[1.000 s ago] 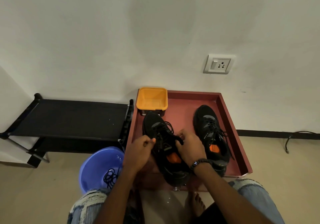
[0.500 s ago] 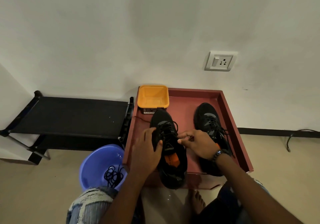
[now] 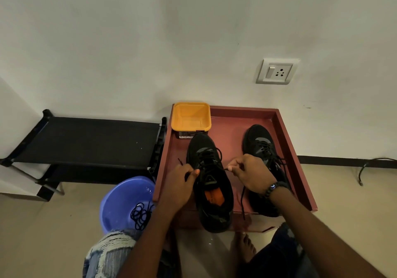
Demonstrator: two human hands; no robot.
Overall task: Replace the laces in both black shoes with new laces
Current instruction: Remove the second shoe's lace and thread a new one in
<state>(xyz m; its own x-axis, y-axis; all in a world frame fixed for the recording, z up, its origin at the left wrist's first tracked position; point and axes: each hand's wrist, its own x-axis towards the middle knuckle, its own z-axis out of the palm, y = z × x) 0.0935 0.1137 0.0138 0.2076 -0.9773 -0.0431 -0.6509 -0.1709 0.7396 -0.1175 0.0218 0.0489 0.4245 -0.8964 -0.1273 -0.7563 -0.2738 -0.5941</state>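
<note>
From the head camera, a red tray (image 3: pixel 287 131) sits on the floor against the wall, and two black shoes stand in it with toes toward the wall. The left shoe (image 3: pixel 211 192) lies at the tray's centre, its heel hanging over the near edge at 6 o'clock; the right shoe (image 3: pixel 257 140) stands beside it at 3 o'clock, partly hidden by the wrist. The left hand (image 3: pixel 182 183) pinches one end of a black lace (image 3: pixel 242 200) at the left shoe's 9 o'clock side, fingers curled tight, the lace tip poking out above them. The right hand (image 3: pixel 251 172) pinches the other end at the shoe's 3 o'clock side, and a loose length hangs from it toward the tray's near edge. An orange tub (image 3: pixel 191 116) stands at the tray's 11 o'clock corner. At 8 o'clock of the tray a blue bowl (image 3: pixel 120 200) holds a tangle of black laces (image 3: pixel 140 214). A black rack (image 3: pixel 86 140) stands at 9 o'clock, and a wall socket (image 3: pixel 277 71) is mounted at 1 o'clock.
</note>
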